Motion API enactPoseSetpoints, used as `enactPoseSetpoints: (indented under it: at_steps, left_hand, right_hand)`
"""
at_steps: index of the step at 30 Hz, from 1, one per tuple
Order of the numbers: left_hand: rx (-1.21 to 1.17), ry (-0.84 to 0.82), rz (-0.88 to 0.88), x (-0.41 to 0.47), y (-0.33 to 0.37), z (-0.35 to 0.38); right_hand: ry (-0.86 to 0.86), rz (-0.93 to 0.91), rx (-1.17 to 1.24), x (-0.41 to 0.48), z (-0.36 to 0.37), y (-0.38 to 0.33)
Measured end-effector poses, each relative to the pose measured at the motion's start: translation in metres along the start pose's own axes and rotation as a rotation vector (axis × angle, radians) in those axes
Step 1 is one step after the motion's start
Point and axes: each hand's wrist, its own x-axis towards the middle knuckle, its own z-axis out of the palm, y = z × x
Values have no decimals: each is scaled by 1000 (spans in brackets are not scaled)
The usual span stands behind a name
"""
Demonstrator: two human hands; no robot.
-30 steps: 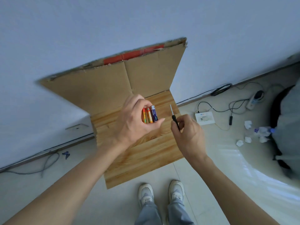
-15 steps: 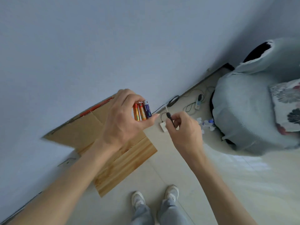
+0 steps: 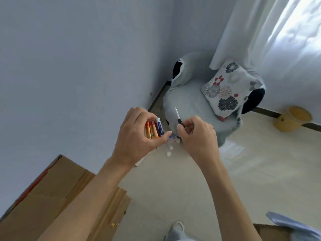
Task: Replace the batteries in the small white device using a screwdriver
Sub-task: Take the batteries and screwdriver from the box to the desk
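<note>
Head view, standing, both forearms raised over pale glossy tiled floor [image 3: 182,188]. Left hand [image 3: 137,136] grip clenched on three cylindrical batteries [image 3: 154,130]: two orange-red, one dark blue, smooth printed wrappers, pinched side by side. Right hand [image 3: 198,134] grip grasping small black-handled screwdriver [image 3: 178,118], thin bright metal shaft pointing up. Small white device: not identifiable in frame. Step judged: supplies gathered, cover not yet opened. Next: locate device, free a hand. Matte corrugated brown cardboard box [image 3: 57,193] lower left.
</note>
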Motion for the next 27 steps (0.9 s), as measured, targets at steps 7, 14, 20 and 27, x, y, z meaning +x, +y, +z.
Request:
enactPoseSetpoints:
  at_steps: [7, 14, 20, 27]
  left_hand:
    - [-108, -51, 177, 64, 76, 104]
    - [-242, -166, 287, 118, 147, 196]
    - [-351, -253, 418, 167, 192, 283]
    - [-531, -317, 563, 234, 248, 393]
  right_hand:
    - [215, 78, 51, 31, -93, 85]
    - [378, 147, 30, 54, -172, 155]
    - [512, 266, 19, 73, -221, 209]
    - [687, 422, -7, 122, -270, 268]
